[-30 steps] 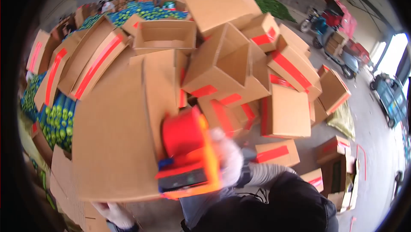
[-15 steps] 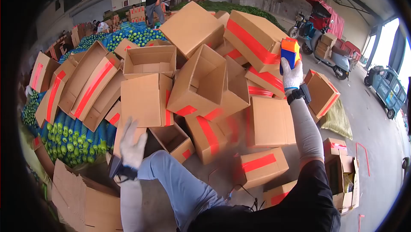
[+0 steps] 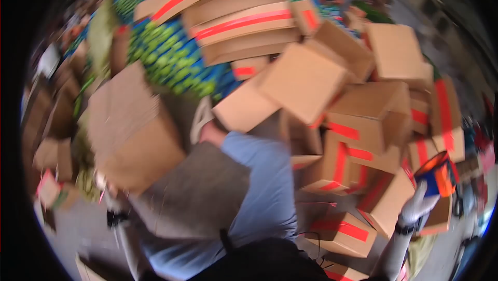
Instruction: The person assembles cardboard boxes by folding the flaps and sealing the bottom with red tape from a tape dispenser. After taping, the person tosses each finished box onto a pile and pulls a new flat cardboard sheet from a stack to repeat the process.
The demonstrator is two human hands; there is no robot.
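My right hand (image 3: 419, 206), in a white glove, grips a blue and orange tape dispenser (image 3: 438, 174) at the right, with a roll of tape at its top. On the left, my gloved left hand (image 3: 107, 187) is at the lower edge of a large cardboard box (image 3: 135, 130) and appears to hold it; blur and the box hide most of its fingers. The box is tilted, and a dark brown panel (image 3: 202, 193) beside it overlaps my leg. Nearby in front lies a pile of cardboard boxes (image 3: 303, 81), several with red tape.
Blue net bags of green produce (image 3: 171, 55) lie behind the boxes. My leg (image 3: 267, 182) and sandalled foot (image 3: 203, 120) reach into the middle. A small taped box (image 3: 345, 234) sits on the floor near me. More cartons (image 3: 57, 156) stand at the left.
My view has swung left and blurred. My left hand has gone from open in the air to the large box's edge. The tape dispenser stays in my right hand, now lower.
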